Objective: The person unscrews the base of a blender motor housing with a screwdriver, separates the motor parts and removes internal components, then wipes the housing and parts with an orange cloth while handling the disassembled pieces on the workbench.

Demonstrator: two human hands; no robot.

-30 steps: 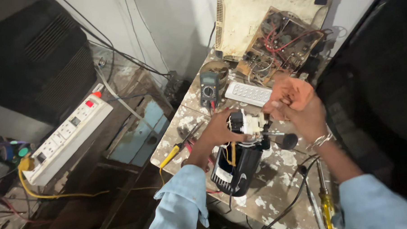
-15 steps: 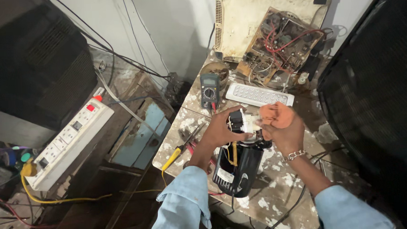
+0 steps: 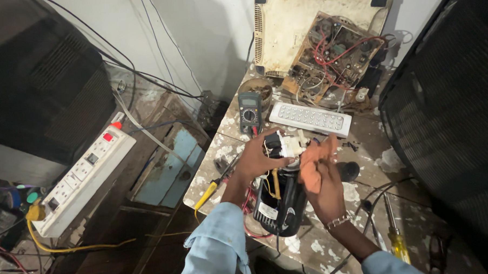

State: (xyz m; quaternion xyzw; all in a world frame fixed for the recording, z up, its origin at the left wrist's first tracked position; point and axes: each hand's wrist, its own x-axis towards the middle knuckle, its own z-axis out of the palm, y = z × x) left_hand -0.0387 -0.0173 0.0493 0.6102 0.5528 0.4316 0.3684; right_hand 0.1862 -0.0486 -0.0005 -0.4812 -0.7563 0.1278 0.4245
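black motor (image 3: pixel 281 203) upright between hands

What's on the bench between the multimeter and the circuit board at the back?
In the head view, a white LED light bar lies between the multimeter and the circuit board, with loose wires beside it.

A digital multimeter (image 3: pixel 249 111) and a white LED panel (image 3: pixel 310 119) lie mid-frame on the paint-spattered surface (image 3: pixel 223 148). An exposed circuit board (image 3: pixel 333 55) sits upper right; a white power strip (image 3: pixel 83 177) lower left.
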